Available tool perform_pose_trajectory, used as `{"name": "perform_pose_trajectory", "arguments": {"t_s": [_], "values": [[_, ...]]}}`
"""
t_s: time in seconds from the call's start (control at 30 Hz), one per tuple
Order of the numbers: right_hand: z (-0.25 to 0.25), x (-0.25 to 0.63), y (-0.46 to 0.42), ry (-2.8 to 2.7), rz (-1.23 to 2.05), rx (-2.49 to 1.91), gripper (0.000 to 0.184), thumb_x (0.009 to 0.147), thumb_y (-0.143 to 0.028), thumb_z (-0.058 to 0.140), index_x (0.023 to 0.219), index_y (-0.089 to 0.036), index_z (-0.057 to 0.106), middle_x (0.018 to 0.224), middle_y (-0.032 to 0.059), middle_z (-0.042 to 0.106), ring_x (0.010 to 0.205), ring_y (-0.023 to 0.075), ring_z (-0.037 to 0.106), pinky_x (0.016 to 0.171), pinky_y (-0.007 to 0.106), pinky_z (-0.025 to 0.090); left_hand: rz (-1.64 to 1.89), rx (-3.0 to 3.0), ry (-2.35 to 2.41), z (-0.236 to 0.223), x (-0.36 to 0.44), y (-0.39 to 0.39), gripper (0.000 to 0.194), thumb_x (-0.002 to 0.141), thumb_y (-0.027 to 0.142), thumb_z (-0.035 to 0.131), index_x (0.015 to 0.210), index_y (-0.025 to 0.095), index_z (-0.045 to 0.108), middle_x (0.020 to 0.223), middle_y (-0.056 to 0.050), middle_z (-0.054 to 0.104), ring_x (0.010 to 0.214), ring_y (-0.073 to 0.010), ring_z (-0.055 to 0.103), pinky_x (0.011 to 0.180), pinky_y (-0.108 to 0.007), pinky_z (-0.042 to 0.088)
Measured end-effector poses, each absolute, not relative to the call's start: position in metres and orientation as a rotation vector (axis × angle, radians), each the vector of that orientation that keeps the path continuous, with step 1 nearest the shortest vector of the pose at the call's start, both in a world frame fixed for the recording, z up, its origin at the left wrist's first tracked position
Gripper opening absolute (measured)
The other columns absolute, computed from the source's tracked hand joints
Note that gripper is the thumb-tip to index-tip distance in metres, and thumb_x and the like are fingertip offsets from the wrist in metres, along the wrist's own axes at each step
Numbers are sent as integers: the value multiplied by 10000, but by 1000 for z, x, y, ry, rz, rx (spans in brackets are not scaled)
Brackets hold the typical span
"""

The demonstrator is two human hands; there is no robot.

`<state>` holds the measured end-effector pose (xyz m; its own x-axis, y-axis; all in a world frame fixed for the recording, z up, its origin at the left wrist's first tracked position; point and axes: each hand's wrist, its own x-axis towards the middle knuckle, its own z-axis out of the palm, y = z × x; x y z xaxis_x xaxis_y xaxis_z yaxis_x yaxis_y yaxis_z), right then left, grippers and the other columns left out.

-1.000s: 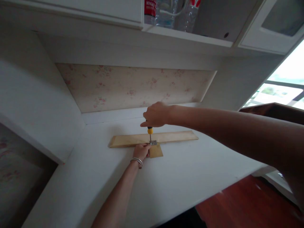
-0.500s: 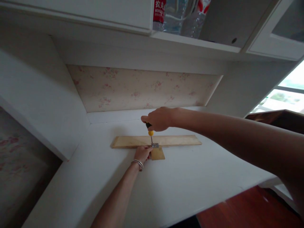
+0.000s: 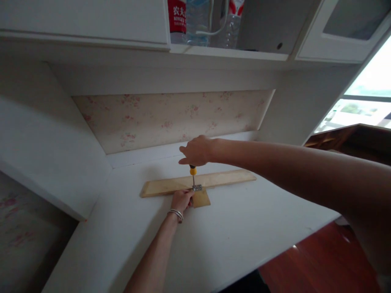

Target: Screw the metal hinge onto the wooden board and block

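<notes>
A long pale wooden board point(image 3: 226, 178) lies on the white desktop, and a small wooden piece point(image 3: 201, 198) meets its near edge. Across the joint sits a small metal hinge point(image 3: 197, 187). My right hand point(image 3: 198, 150) is over the handle of a yellow-and-black screwdriver point(image 3: 193, 171), some fingers loosened from it. The screwdriver stands nearly upright, its tip down at the hinge. My left hand point(image 3: 181, 200), with bangles at the wrist, pinches beside the hinge's left end. Something red shows under its fingers; what they grip is hidden.
Above hangs a white cabinet point(image 3: 85, 20), with plastic bottles point(image 3: 198, 22) on its open shelf. A white side panel point(image 3: 51, 134) rises on the left. Floral wallpaper point(image 3: 171, 118) covers the back. A window point(image 3: 363, 101) is at the right, and reddish floor point(image 3: 293, 260) lies below the desk edge.
My right hand's fingers have loosened and spread slightly on the screwdriver handle. My left hand stays by the hinge. The camera view has shifted and tilted a little.
</notes>
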<state>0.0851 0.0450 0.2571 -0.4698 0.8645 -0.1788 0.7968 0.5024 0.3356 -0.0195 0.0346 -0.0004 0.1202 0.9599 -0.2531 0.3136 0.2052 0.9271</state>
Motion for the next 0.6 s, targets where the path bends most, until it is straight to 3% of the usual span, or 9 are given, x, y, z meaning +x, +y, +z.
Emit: {"name": "perform_pose_trajectory", "arguments": {"t_s": [0.1, 0.17, 0.23, 0.3, 0.37, 0.47, 0.53, 0.6], "values": [[258, 87, 47, 2548, 65, 1260, 668, 799, -450, 580, 1371, -203, 338, 1205, 158, 577, 850, 234, 632, 652, 321, 454, 745, 1322, 1408, 1, -19, 35, 283, 731, 377, 582, 706, 114, 683, 480, 12, 531, 369, -84, 435, 351, -205, 263], [259, 88, 48, 2487, -103, 1205, 588, 784, -381, 606, 1307, -183, 425, 1111, 128, 627, 707, 177, 634, 603, 290, 448, 740, 1331, 1412, 2, -19, 35, 294, 732, 388, 586, 695, 113, 683, 474, 12, 527, 366, -84, 429, 353, -208, 265], [258, 87, 48, 2368, -97, 1268, 442, 840, -455, 509, 1129, -128, 576, 902, 120, 672, 619, 179, 619, 588, 314, 445, 740, 1331, 1411, 1, -19, 35, 301, 728, 402, 596, 704, 116, 687, 478, 13, 529, 365, -83, 427, 354, -208, 264], [254, 87, 49, 2372, 28, 1348, 502, 875, -529, 403, 1055, -110, 613, 842, 138, 670, 640, 204, 618, 600, 337, 439, 745, 1321, 1411, 0, -19, 35, 300, 721, 411, 606, 721, 122, 689, 493, 15, 538, 374, -82, 437, 357, -204, 263], [250, 90, 50, 2522, 81, 1325, 538, 842, -540, 467, 1192, -137, 539, 984, 146, 658, 717, 206, 621, 612, 320, 432, 750, 1308, 1405, 0, -19, 35, 296, 716, 412, 613, 724, 125, 687, 512, 14, 548, 387, -80, 449, 361, -198, 267], [247, 95, 51, 2636, -47, 1145, 717, 677, -417, 701, 1306, -198, 435, 1146, 119, 609, 770, 187, 620, 609, 281, 423, 762, 1292, 1394, 0, -19, 33, 296, 715, 409, 618, 716, 120, 682, 528, 8, 557, 394, -75, 451, 366, -196, 270], [246, 95, 51, 2540, -75, 1115, 560, 674, -341, 697, 1188, -172, 554, 1036, 108, 652, 737, 193, 622, 618, 296, 426, 766, 1282, 1386, 0, -19, 33, 294, 718, 405, 618, 712, 117, 679, 516, 10, 549, 389, -73, 442, 368, -196, 269], [244, 94, 51, 2433, 27, 1185, 334, 763, -354, 600, 996, -122, 658, 900, 133, 675, 734, 230, 624, 637, 340, 432, 767, 1276, 1385, 0, -19, 32, 285, 719, 393, 619, 713, 115, 680, 498, 15, 535, 383, -72, 433, 369, -197, 269]]}}
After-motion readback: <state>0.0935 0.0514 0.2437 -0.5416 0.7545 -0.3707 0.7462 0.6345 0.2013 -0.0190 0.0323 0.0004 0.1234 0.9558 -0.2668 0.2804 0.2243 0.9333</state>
